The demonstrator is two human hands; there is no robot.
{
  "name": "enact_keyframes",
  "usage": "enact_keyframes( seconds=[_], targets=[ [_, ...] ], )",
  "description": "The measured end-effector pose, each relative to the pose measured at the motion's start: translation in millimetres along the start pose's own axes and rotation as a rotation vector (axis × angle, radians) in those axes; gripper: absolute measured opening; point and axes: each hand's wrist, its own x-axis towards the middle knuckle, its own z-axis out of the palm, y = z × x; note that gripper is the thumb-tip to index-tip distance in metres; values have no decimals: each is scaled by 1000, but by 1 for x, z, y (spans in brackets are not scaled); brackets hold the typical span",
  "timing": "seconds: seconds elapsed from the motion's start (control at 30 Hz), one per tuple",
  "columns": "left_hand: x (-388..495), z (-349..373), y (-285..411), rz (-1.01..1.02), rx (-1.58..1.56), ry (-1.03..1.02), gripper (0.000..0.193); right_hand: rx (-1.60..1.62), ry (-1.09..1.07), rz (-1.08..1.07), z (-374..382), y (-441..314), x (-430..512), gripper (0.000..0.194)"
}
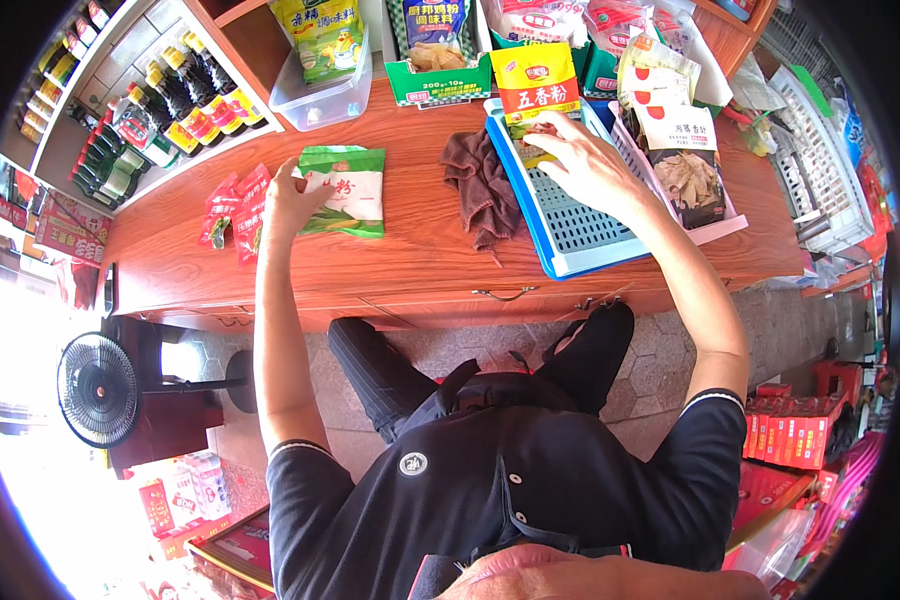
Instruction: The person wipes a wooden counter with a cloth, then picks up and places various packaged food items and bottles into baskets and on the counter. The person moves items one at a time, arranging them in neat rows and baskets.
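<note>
My left hand (pixel 291 193) is at the left edge of a green and white powder packet (pixel 352 191) lying on the wooden counter. Its fingers are curved and apart, the thumb over the packet; whether it touches is unclear. Just left of that wrist lie small red packets (pixel 249 202). My right hand (pixel 589 161) is over the far part of a pale blue perforated basket (pixel 570 217), fingers spread in front of a yellow and red spice-powder packet (pixel 536 79). That packet stands upright at the basket's far end, its lower part partly hidden by the fingers.
A brown cloth (pixel 484 184) lies crumpled against the basket. Right of it, a pink basket (pixel 712 229) holds bagged dried leaves (pixel 682 180). Behind stand a clear plastic bin (pixel 322 105) and a green carton (pixel 439 82) of seasoning bags. Bottles (pixel 187 97) fill the left shelf.
</note>
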Motion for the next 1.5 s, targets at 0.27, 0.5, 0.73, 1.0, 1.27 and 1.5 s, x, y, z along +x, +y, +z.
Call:
enact_keyframes(
  seconds=[0.27, 0.5, 0.73, 1.0, 1.27, 1.5],
  targets=[
    [-27, 19, 27, 60, -397, 41, 82, 177, 96, -98, -22, -29, -8, 25],
    [-109, 8, 170, 634, -97, 161, 82, 397, 276, -184, -24, -68, 10, 60],
    [-129, 41, 188, 773, -354, 40, 80, 721, -145, 36, -42, -65, 25, 50],
    [-38, 29, 111, 524, 56, 388, 85, 474, 76, 148, -121, 16, 16, 29],
    [23, -2, -35, -108, 327, 55, 122, 422, -145, 205, -107, 112, 38, 31],
    [34, 0, -22, -93, 362, 23, 133, 571, -277, 248, -56, 108, 47, 34]
  ],
)
